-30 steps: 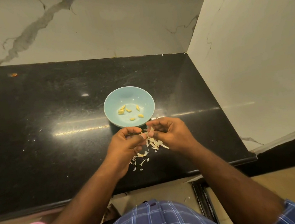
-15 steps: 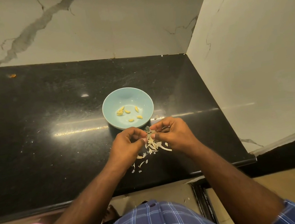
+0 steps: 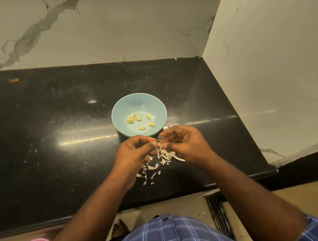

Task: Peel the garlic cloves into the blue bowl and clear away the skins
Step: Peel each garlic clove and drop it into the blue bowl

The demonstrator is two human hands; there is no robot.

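Countertop [image 3: 58, 151] — clove [image 3: 159, 144] between both grips

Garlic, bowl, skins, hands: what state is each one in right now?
Blue bowl: upright, holding several peeled cloves.
Garlic clove: pinched between both hands, mostly hidden.
Left hand: fingers curled, pinching the clove.
Right hand: likewise.
Skins: scattered loose on the black counter.
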